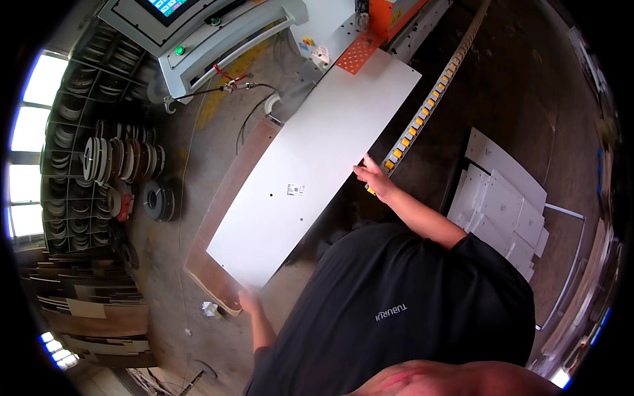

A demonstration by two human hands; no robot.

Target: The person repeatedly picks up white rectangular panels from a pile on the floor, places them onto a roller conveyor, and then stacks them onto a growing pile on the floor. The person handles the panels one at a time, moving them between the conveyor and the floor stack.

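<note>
A long white panel (317, 152) with small holes and a paper label (295, 190) lies slantwise in front of me, its far end at the machine. Beneath its left side shows a brown wooden board (210, 245). My right hand (375, 179) grips the panel's right edge about midway, next to the roller rail; the thumb lies at the panel's edge and some fingers are hidden. At the near end, my left hand (251, 303) is by the corner of the panel. Its fingers are blurred, so their grip is unclear.
The roller rail (422, 119) with yellow rollers runs to the upper right. Ahead stand a grey machine with a control panel (165, 20) and an orange perforated plate (358, 55). Edging rolls (125, 160) fill racks at left. Stacked white panels (498, 204) lie at right.
</note>
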